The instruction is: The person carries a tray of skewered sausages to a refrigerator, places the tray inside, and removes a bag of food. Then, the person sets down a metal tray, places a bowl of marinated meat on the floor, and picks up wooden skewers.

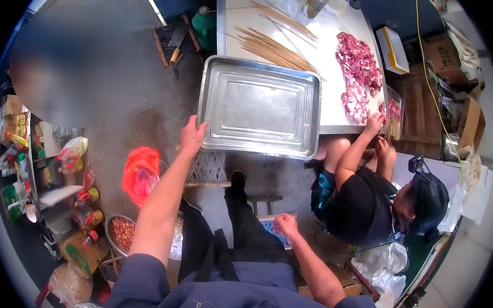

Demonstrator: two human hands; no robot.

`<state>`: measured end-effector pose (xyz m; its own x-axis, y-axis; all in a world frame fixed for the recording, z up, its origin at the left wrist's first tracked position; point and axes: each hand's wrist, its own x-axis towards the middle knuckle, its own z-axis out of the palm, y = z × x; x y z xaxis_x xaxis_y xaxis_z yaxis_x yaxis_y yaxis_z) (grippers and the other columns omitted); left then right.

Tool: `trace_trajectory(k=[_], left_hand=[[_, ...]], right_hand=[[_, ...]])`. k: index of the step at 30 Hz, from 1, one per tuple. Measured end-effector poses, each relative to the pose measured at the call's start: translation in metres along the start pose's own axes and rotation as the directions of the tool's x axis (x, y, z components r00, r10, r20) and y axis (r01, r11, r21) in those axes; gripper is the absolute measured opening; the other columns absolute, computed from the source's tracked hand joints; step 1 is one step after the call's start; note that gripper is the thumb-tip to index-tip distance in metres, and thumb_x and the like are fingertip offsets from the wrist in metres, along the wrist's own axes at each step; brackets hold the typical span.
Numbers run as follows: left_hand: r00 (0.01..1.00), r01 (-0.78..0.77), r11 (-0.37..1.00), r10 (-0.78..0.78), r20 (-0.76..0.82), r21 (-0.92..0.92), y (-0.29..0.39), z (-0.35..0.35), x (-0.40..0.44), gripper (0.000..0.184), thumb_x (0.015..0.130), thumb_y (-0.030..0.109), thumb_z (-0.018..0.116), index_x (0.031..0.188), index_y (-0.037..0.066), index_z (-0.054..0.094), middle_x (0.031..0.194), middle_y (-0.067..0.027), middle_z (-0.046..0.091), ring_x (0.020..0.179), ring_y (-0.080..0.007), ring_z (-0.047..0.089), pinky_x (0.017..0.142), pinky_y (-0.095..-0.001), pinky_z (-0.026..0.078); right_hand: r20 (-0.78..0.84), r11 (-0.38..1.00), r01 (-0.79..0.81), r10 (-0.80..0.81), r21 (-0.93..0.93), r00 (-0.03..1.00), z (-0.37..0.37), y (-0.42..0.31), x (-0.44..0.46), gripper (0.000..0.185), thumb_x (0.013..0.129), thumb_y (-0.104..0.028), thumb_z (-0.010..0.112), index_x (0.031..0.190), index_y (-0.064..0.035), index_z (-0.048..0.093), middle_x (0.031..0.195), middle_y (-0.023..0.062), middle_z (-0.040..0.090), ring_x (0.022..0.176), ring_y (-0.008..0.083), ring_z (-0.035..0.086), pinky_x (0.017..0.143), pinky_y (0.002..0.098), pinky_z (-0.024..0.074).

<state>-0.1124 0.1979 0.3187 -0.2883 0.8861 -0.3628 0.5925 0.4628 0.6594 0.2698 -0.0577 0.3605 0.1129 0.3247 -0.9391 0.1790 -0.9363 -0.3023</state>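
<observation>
A large, empty metal tray (pixel 260 109) rests partly over the near left corner of the white table (pixel 333 74). My left hand (pixel 193 135) grips the tray at its near left corner. My right hand (pixel 286 226) is below the tray, in front of my body, touching nothing that I can make out; its fingers are curled. Bamboo skewers (pixel 272 48) lie on the table just beyond the tray. A heap of cut raw meat (pixel 357 70) lies to their right.
At the right a seated co-worker (pixel 362 200) handles meat at the table edge, beside a tray of skewers (pixel 394 115). On the floor are a red bag (pixel 141 176), a bowl (pixel 122 232) and a small stool (pixel 265 209). Bottles and shelves line the left.
</observation>
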Motion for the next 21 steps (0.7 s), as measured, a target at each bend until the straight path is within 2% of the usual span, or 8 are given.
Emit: trace_trajectory(k=[5, 9, 10, 12, 13, 15, 18, 21], left_hand=[[0.99, -0.079, 0.997, 0.081, -0.114, 0.021, -0.014, -0.006, -0.016, 0.052, 0.079, 0.031, 0.067, 0.122, 0.006, 0.051, 0.083, -0.014, 0.063, 0.08, -0.0317, 0.06, 0.074, -0.0421, 0.047], [0.987, 0.043, 0.997, -0.053, -0.153, -0.068, -0.047, -0.015, -0.079, 0.051, 0.079, 0.027, 0.067, 0.122, 0.005, 0.052, 0.081, -0.0114, 0.063, 0.078, -0.027, 0.06, 0.074, -0.0389, 0.048], [0.979, 0.197, 0.962, -0.204, -0.017, -0.188, -0.062, -0.015, -0.102, 0.048, 0.079, 0.026, 0.066, 0.12, 0.004, 0.053, 0.078, -0.0118, 0.064, 0.074, -0.0239, 0.062, 0.071, -0.0378, 0.049], [0.957, 0.29, 0.937, -0.282, 0.066, -0.194, -0.095, -0.013, -0.157, 0.04, 0.081, 0.026, 0.062, 0.112, 0.003, 0.058, 0.074, -0.011, 0.065, 0.066, -0.0202, 0.063, 0.064, -0.0356, 0.05], [0.925, 0.379, 0.877, -0.364, 0.104, -0.295, -0.128, 0.0, -0.183, 0.035, 0.081, 0.024, 0.061, 0.108, 0.003, 0.059, 0.073, -0.01, 0.064, 0.064, -0.02, 0.063, 0.061, -0.0351, 0.05], [0.86, 0.507, 0.835, -0.47, 0.201, -0.217, -0.139, -0.014, -0.244, 0.028, 0.081, 0.022, 0.061, 0.1, 0.002, 0.06, 0.072, -0.0095, 0.064, 0.06, -0.0183, 0.062, 0.06, -0.0353, 0.05], [0.77, 0.633, 0.708, -0.62, 0.154, -0.312, -0.194, -0.002, -0.326, 0.024, 0.081, 0.02, 0.061, 0.094, 0.001, 0.06, 0.071, -0.0095, 0.063, 0.056, -0.0177, 0.061, 0.057, -0.0343, 0.05], [0.665, 0.658, 0.459, -0.726, 0.174, -0.597, -0.196, -0.014, -0.403, 0.018, 0.083, 0.017, 0.061, 0.092, 0.003, 0.06, 0.072, -0.0069, 0.063, 0.053, -0.0177, 0.06, 0.047, -0.0292, 0.047]], right_hand=[[0.049, 0.998, 0.068, -0.069, 0.016, 0.996, -0.012, -0.012, 0.002, 0.017, 0.088, -0.017, 0.055, 0.094, -0.0018, 0.059, 0.078, 0.008, 0.063, 0.061, 0.0167, 0.064, 0.048, 0.0289, 0.0495], [0.102, 0.996, 0.04, -0.031, -0.083, 0.994, -0.018, -0.015, 0.003, 0.018, 0.087, -0.016, 0.054, 0.096, -0.0009, 0.057, 0.08, 0.0103, 0.064, 0.066, 0.02, 0.065, 0.052, 0.0285, 0.0502], [0.081, 0.994, 0.053, -0.045, -0.099, 0.996, -0.017, -0.022, 0.002, 0.017, 0.087, -0.015, 0.053, 0.094, -0.0009, 0.058, 0.08, 0.0104, 0.064, 0.065, 0.0199, 0.065, 0.052, 0.0288, 0.0505], [0.07, 0.991, 0.055, -0.047, -0.12, 0.996, -0.013, -0.031, -0.004, 0.016, 0.086, -0.013, 0.051, 0.093, -0.0007, 0.058, 0.08, 0.0102, 0.064, 0.065, 0.0196, 0.065, 0.052, 0.0295, 0.0512], [0.094, 0.988, 0.06, -0.047, -0.146, 0.994, -0.011, -0.035, -0.005, 0.016, 0.086, -0.013, 0.051, 0.093, -0.0007, 0.058, 0.08, 0.0102, 0.064, 0.065, 0.0196, 0.065, 0.052, 0.0295, 0.0512], [0.106, 0.974, 0.098, -0.077, -0.205, 0.991, -0.007, -0.036, -0.01, 0.018, 0.087, -0.013, 0.051, 0.095, -0.0001, 0.059, 0.079, 0.0096, 0.063, 0.066, 0.0193, 0.064, 0.052, 0.03, 0.0513], [0.125, 0.921, 0.165, -0.129, -0.353, 0.984, -0.001, -0.032, -0.006, 0.019, 0.085, -0.014, 0.054, 0.096, -0.0006, 0.062, 0.074, 0.0078, 0.064, 0.062, 0.0168, 0.061, 0.052, 0.0292, 0.0489], [0.163, 0.751, 0.318, -0.275, -0.579, 0.948, 0.005, -0.032, 0.001, 0.018, 0.081, -0.013, 0.057, 0.088, 0.0009, 0.066, 0.07, 0.0087, 0.065, 0.06, 0.0152, 0.06, 0.053, 0.0273, 0.046]])
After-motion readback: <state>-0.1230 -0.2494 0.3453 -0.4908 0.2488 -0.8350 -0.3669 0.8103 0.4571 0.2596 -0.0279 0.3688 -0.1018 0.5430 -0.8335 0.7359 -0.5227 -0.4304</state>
